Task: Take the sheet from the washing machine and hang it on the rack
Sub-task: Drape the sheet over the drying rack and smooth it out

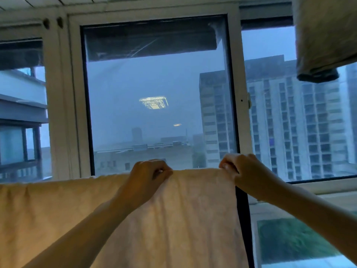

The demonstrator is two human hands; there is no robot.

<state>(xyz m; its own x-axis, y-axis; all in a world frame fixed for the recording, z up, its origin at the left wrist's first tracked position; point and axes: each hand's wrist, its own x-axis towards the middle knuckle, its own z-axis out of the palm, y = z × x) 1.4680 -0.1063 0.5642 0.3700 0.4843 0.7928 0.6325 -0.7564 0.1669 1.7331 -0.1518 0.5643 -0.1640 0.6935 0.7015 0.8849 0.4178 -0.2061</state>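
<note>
We are gripping the top edge of the sheet (183, 209), which is hanging in front of the window (135, 84). Our left hand (148, 175) is pinching that edge with curled fingers, and our right hand (243, 171) is clamping the right corner likewise. We are probably best keeping the edge taut and level, easing our hands apart to smooth the wrinkles. The cloth is hiding any rack bar under it, so we cannot tell whether it is draped yet. Its left end and bottom are running out of view.
</note>
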